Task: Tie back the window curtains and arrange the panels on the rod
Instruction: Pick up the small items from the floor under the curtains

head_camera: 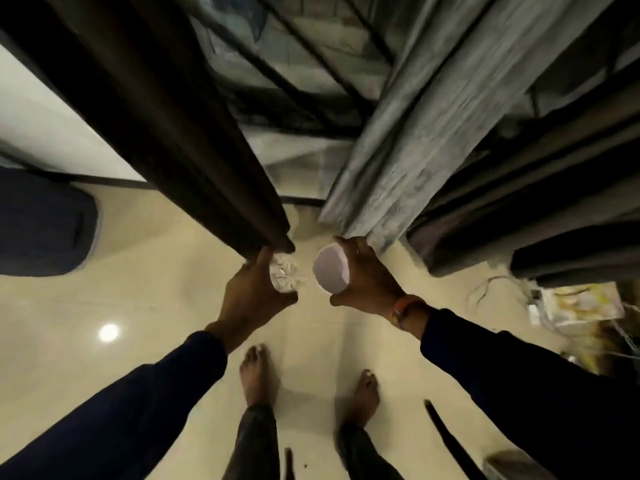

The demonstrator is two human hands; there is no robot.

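Observation:
A dark brown curtain panel (180, 133) hangs on the left of the window and a grey curtain panel (408, 140) on the right. Between them the window glass (298, 81) and its bars show. My left hand (256, 296) holds a clear cut-glass cup (286, 274) just below the dark panel's hem. A white bowl (330, 269) sits in the grip of my right hand (367, 277), close under the grey panel's lower edge. The two hands are a short gap apart above the floor.
My bare feet (256, 372) stand on a glossy cream floor (156, 306). A dark blue padded seat (45, 223) is at the left. More dark curtain folds (540, 216), cables and yellow-white clutter (581, 306) lie at the right.

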